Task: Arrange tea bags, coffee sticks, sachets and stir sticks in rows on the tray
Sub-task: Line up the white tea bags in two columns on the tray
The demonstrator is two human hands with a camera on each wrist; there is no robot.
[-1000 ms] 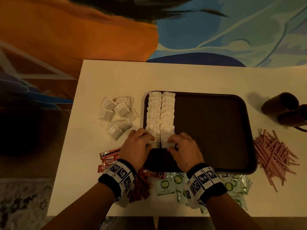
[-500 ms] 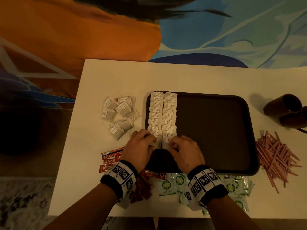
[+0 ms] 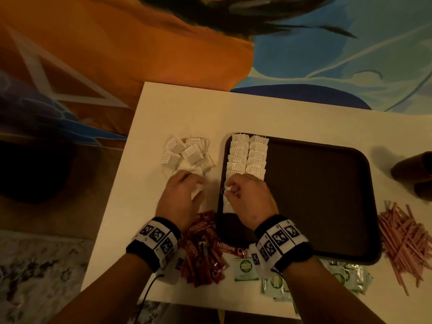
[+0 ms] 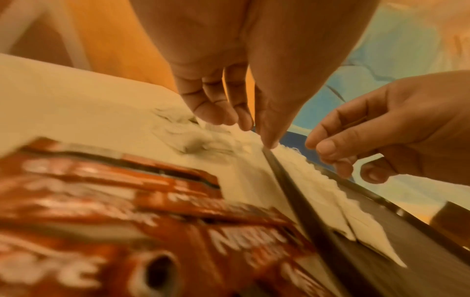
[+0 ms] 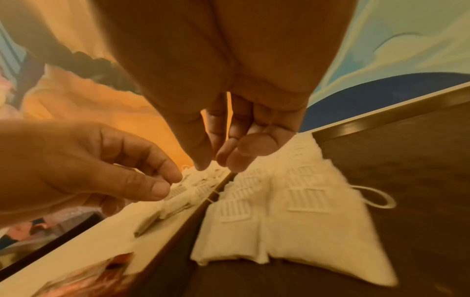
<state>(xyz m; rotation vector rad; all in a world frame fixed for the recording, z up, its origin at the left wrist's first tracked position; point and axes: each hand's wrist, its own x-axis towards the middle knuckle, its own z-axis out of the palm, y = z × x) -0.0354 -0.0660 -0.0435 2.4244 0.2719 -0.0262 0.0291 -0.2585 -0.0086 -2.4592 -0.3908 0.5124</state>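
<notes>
- Painted orange-and-blue backdrop behind a pale bench (image 3: 163,108); dim, warm light.
- Tray (image 3: 327,206) sits mid-bench. Two rows of tea bags (image 3: 247,157) run along its left edge, far to near, not yet reaching the near rim.
- Loose tea bags (image 3: 187,153) lie heaped on the bench just left of the tray.
- My left hand (image 3: 181,197) hangs over the near edge of that heap, fingers loosely curled downward. Something white shows under it; whether it grips a bag I cannot tell.
- My right hand (image 3: 247,197) is over the near end of the rows, fingertips drawn together. A string loop (image 3: 224,190) shows beside them; a pinch looks likely, unconfirmed.
- Key relation: the heap is directly ahead of the left hand, which is nearer. Open slots lie toward me, under the right hand.
- Coffee sticks (image 3: 203,249), green sachets (image 3: 243,267) and stir sticks (image 3: 406,239) sit on the bench, none on the tray.
</notes>
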